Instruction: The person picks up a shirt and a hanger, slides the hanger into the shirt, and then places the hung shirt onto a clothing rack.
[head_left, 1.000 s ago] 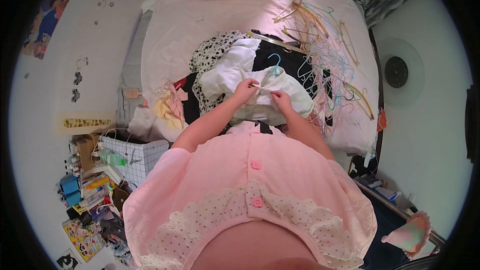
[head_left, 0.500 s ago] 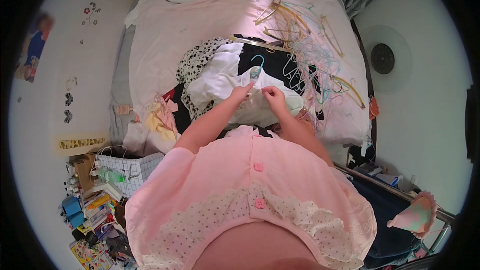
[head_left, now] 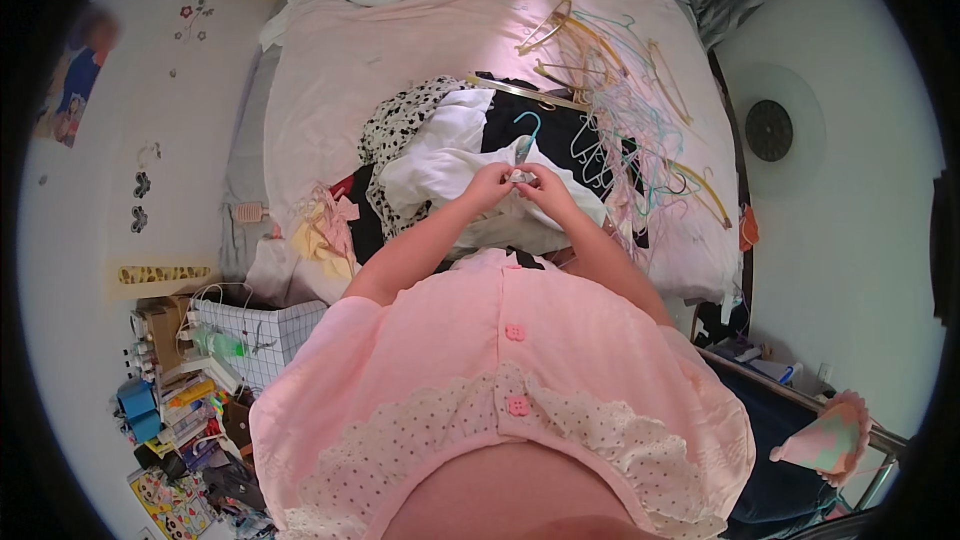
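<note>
A white garment [head_left: 425, 173] lies in front of me on the bed, with a blue-green hanger [head_left: 530, 124] in its neck and the hook sticking up. My left hand [head_left: 489, 185] and my right hand [head_left: 546, 187] meet at the garment's front, just below the collar. Both are closed, fingers pinching the white cloth between them; the small part at the fingertips is too little to make out. Under and behind the garment are black clothing [head_left: 510, 120] and a white cloth with black spots [head_left: 390, 128].
A tangle of thin hangers [head_left: 620, 120] and gold-coloured hangers [head_left: 706, 188] covers the right of the pink bed sheet [head_left: 330, 45]. Pink and yellow clothes [head_left: 328, 225] lie at the left edge. A white checked basket [head_left: 270, 335] and piled small items stand lower left; a metal rail [head_left: 885, 438] lower right.
My right hand has moved left and a little down to meet my left hand, which has shifted slightly. The fingertips are now together on the garment. The view has tilted slightly.
</note>
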A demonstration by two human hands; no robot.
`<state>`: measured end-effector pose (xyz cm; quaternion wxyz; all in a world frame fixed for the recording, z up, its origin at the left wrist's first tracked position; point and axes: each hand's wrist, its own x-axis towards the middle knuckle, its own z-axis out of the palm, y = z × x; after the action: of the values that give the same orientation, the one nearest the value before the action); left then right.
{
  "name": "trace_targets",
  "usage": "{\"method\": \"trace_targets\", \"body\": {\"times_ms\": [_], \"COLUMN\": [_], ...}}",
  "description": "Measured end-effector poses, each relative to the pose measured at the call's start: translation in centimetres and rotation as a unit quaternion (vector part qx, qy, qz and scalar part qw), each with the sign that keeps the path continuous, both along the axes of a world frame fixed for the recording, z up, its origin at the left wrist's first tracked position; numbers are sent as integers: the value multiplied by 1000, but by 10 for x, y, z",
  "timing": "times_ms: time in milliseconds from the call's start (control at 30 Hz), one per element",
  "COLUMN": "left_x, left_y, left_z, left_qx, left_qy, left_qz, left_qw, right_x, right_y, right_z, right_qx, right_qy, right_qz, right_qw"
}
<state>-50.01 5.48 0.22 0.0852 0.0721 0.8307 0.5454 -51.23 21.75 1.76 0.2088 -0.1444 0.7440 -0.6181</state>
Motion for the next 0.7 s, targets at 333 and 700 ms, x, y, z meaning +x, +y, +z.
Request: {"method": "trace_targets", "body": {"times_ms": [333, 700], "left_x": [-1, -1], "left_y": [-15, -14], "left_z": [3, 29], "left_qx": [91, 252], "left_qy": [14, -73], "left_qz": [101, 83], "left_qw": [991, 961], "right_x": [-8, -9], "right_y": [4, 8], "right_z": [9, 12], "right_qx": [-8, 71], "right_qy": [-25, 136], "right_qz": [-68, -120], "right_qw": [997, 981]}}
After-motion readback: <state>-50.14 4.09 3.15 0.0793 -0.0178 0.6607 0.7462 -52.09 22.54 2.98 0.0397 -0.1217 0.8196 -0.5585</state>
